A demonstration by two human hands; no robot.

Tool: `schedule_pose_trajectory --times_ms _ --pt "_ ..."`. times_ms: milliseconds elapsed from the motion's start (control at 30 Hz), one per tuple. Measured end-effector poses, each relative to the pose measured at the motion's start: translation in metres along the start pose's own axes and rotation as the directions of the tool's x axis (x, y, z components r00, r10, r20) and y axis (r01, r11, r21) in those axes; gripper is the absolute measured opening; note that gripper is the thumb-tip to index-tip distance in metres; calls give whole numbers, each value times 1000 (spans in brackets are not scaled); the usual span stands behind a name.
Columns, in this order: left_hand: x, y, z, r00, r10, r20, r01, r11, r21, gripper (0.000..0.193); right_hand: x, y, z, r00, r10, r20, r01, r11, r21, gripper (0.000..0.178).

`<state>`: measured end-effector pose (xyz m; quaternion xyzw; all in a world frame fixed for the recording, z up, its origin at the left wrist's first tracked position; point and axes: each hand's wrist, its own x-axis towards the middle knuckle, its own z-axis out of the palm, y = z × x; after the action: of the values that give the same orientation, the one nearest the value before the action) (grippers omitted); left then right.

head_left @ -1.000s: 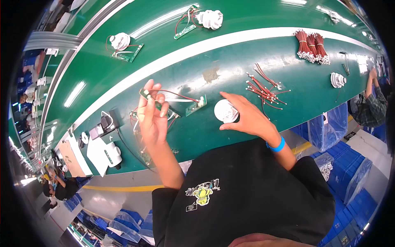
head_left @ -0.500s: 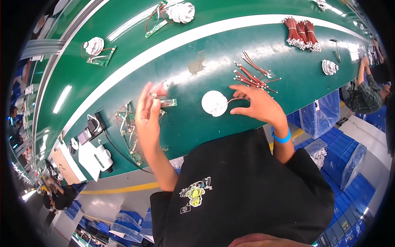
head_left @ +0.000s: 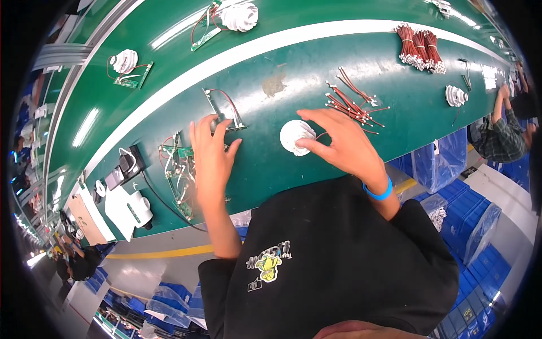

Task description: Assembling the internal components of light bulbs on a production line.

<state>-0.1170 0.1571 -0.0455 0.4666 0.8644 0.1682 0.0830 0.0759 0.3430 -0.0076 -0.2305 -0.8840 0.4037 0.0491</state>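
Note:
My left hand (head_left: 212,155) has its fingers spread, close beside a narrow green circuit board (head_left: 212,103) with red wires looping from it. Whether a fingertip touches the board is unclear. On the green bench, a white round spiral-shaped part (head_left: 289,135) has a short red wire running from its right side. My right hand (head_left: 344,138) reaches over this part from the right, thumb across its face and index finger by its far rim. Its fingers are apart, and firm contact cannot be made out. A cluster of boards with wires (head_left: 179,175) lies left of my left hand.
Loose red wires (head_left: 353,104) lie beyond my right hand, with tied red wire bundles (head_left: 419,48) farther back. White spiral parts with boards (head_left: 240,17) stand on the far green surface. At left are a black cable (head_left: 164,200) and a white device (head_left: 140,209). A co-worker (head_left: 499,133) sits far right.
My left hand has let go of the circuit board, which now lies past its fingertips. My right hand has moved left over the white round part.

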Motion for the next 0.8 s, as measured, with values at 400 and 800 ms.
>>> schedule_pose_trajectory --times_ms 400,800 --pt "1 -2 5 953 -246 -177 81 770 -632 22 -25 29 -28 877 432 211 -481 800 358 28" --pt "-7 13 -14 912 -321 -255 -34 560 -828 29 -11 24 7 960 195 -202 73 521 851 27"
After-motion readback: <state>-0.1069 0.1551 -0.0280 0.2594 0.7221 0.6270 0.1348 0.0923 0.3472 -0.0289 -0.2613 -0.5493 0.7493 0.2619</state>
